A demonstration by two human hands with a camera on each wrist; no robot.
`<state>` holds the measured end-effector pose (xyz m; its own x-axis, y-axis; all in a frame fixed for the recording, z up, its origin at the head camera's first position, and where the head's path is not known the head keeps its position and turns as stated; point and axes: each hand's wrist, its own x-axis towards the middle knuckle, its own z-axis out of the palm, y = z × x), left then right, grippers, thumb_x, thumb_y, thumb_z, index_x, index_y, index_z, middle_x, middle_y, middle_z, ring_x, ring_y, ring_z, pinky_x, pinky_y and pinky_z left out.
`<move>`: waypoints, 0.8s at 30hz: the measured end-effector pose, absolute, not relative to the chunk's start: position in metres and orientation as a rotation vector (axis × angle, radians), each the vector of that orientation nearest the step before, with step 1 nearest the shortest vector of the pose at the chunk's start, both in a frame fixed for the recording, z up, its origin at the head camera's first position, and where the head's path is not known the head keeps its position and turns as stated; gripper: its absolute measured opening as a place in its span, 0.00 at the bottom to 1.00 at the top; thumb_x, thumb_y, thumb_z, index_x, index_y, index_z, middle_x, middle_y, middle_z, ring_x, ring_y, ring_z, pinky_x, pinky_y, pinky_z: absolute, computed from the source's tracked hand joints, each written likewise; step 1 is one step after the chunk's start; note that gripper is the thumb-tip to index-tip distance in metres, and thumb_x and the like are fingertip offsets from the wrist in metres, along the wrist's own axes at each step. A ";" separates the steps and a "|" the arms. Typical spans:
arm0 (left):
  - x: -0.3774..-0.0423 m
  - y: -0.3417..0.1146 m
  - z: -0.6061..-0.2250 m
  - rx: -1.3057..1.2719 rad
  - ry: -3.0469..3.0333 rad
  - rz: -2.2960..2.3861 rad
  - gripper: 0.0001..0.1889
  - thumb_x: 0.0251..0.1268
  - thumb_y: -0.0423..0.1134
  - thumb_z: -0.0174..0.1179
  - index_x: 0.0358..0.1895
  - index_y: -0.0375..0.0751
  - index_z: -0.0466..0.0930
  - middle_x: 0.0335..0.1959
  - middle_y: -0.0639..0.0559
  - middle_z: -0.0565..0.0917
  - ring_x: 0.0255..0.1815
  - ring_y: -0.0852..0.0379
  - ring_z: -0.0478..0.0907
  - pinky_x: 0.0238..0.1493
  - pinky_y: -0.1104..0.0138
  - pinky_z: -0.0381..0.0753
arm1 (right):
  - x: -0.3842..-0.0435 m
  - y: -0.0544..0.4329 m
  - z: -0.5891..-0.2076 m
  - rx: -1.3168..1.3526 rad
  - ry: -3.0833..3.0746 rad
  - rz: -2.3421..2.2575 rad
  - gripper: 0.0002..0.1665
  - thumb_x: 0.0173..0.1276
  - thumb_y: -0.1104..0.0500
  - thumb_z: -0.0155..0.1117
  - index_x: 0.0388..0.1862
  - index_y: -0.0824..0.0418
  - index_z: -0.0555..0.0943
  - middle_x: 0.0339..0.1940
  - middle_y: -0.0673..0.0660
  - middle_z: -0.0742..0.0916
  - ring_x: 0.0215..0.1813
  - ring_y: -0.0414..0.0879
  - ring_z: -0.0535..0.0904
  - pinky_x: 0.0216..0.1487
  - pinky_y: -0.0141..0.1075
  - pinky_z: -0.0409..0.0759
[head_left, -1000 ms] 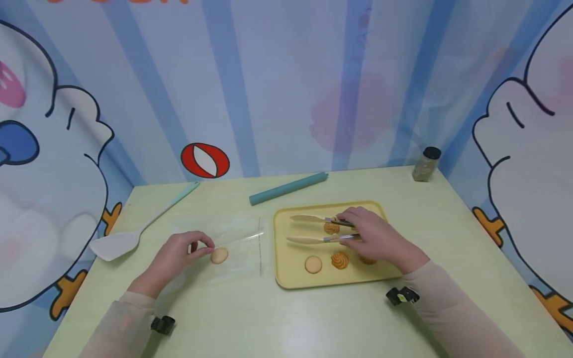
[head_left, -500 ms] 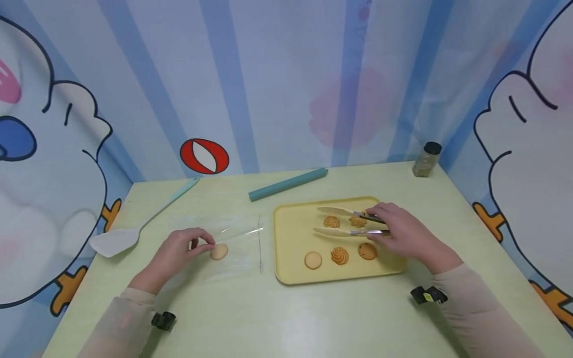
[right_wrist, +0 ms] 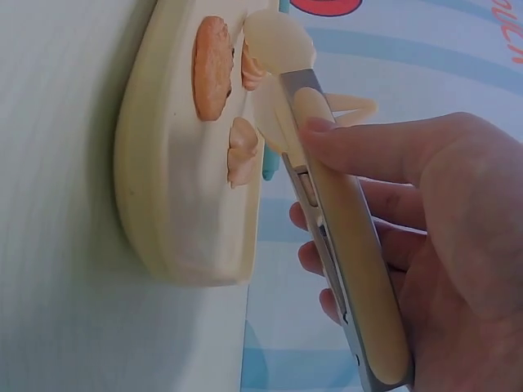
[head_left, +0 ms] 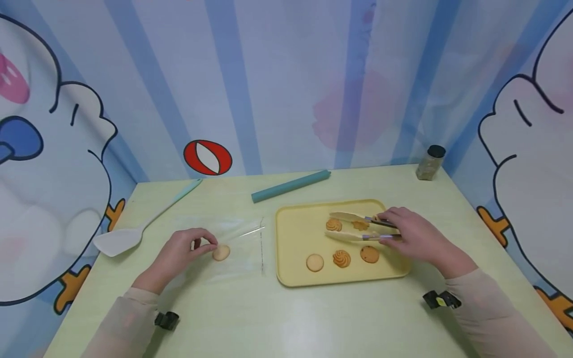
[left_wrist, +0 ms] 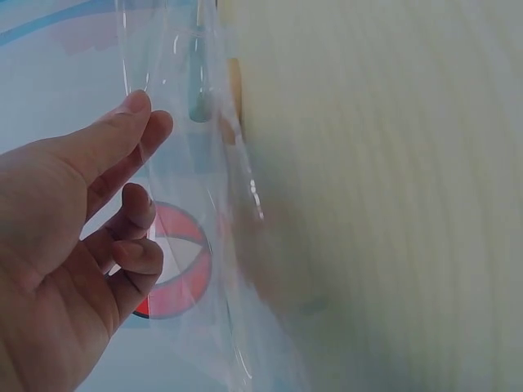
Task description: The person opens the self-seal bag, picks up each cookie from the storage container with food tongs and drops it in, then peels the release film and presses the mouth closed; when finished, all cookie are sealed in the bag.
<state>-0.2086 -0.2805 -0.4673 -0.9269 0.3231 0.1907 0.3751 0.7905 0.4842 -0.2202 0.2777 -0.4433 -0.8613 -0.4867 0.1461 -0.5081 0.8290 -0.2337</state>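
Note:
My left hand [head_left: 181,252] pinches the edge of a clear plastic bag [head_left: 243,261] between thumb and index finger. A plain round cookie [head_left: 221,252] lies at those fingertips, seemingly within the bag. With my right hand [head_left: 416,238] I hold metal tongs [right_wrist: 351,245] with cream tips, spread apart over the yellow tray [head_left: 291,219]. Between the tips in the head view is a swirled cookie [head_left: 333,225]; a flower-shaped cookie [head_left: 360,225] sits closer to the hand. Along the tray's front lie a round cookie [head_left: 315,262], another swirl [head_left: 341,258] and a dotted cookie [head_left: 369,254].
Behind the tray lies a rolled teal mat or tube [head_left: 291,186]. A spatula [head_left: 118,241] with a white blade rests at the left. At the back right corner stands a black-lidded jar [head_left: 430,163]. Printed curtains enclose the table.
My right hand has moved right with the tongs, from the tray's middle toward its right end, uncovering the dotted and flower-shaped cookies. My left hand keeps its pinch in nearly the same spot.

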 end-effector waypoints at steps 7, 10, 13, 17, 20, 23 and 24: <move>-0.209 -0.278 -0.468 -0.576 -2.879 -0.819 0.07 0.63 0.35 0.73 0.39 0.53 0.88 0.33 0.62 0.85 0.29 0.63 0.70 0.31 0.70 0.72 | -0.221 0.279 -0.440 0.822 -2.938 0.410 0.30 0.70 0.52 0.72 0.66 0.65 0.79 0.56 0.63 0.84 0.57 0.60 0.81 0.57 0.57 0.79; -0.209 -0.277 -0.468 -0.576 -2.883 -0.824 0.07 0.63 0.35 0.73 0.39 0.54 0.88 0.33 0.62 0.85 0.29 0.63 0.70 0.31 0.70 0.72 | -0.220 0.279 -0.439 0.826 -2.932 0.403 0.29 0.71 0.53 0.72 0.65 0.65 0.80 0.55 0.62 0.85 0.56 0.59 0.81 0.55 0.57 0.80; -0.208 -0.276 -0.468 -0.569 -2.884 -0.822 0.08 0.62 0.35 0.73 0.39 0.54 0.87 0.33 0.62 0.84 0.29 0.62 0.70 0.30 0.70 0.71 | -0.220 0.279 -0.440 0.825 -2.921 0.387 0.28 0.71 0.52 0.72 0.65 0.65 0.80 0.55 0.62 0.85 0.55 0.59 0.82 0.55 0.57 0.80; -0.207 -0.277 -0.467 -0.566 -2.889 -0.813 0.08 0.62 0.34 0.73 0.39 0.54 0.87 0.33 0.62 0.84 0.30 0.62 0.70 0.30 0.70 0.71 | -0.221 0.279 -0.442 0.836 -2.898 0.365 0.28 0.71 0.52 0.72 0.64 0.64 0.81 0.53 0.62 0.85 0.54 0.58 0.82 0.54 0.56 0.81; -0.207 -0.278 -0.467 -0.556 -2.896 -0.811 0.08 0.62 0.35 0.73 0.39 0.54 0.88 0.32 0.62 0.84 0.30 0.62 0.70 0.30 0.70 0.71 | -0.221 0.277 -0.443 0.859 -2.873 0.360 0.27 0.71 0.52 0.72 0.63 0.64 0.81 0.52 0.61 0.85 0.52 0.57 0.82 0.53 0.56 0.81; -0.208 -0.279 -0.467 -0.546 -2.896 -0.811 0.08 0.62 0.35 0.73 0.39 0.55 0.88 0.32 0.63 0.84 0.30 0.62 0.70 0.30 0.70 0.71 | -0.222 0.274 -0.444 0.876 -2.854 0.364 0.26 0.71 0.53 0.72 0.63 0.64 0.81 0.52 0.61 0.85 0.52 0.57 0.82 0.53 0.56 0.80; -0.207 -0.280 -0.468 -0.544 -2.895 -0.813 0.08 0.62 0.35 0.73 0.39 0.55 0.88 0.32 0.63 0.84 0.29 0.62 0.70 0.30 0.70 0.71 | -0.222 0.273 -0.443 0.883 -2.850 0.365 0.26 0.71 0.53 0.72 0.63 0.64 0.81 0.52 0.61 0.85 0.53 0.57 0.82 0.53 0.56 0.80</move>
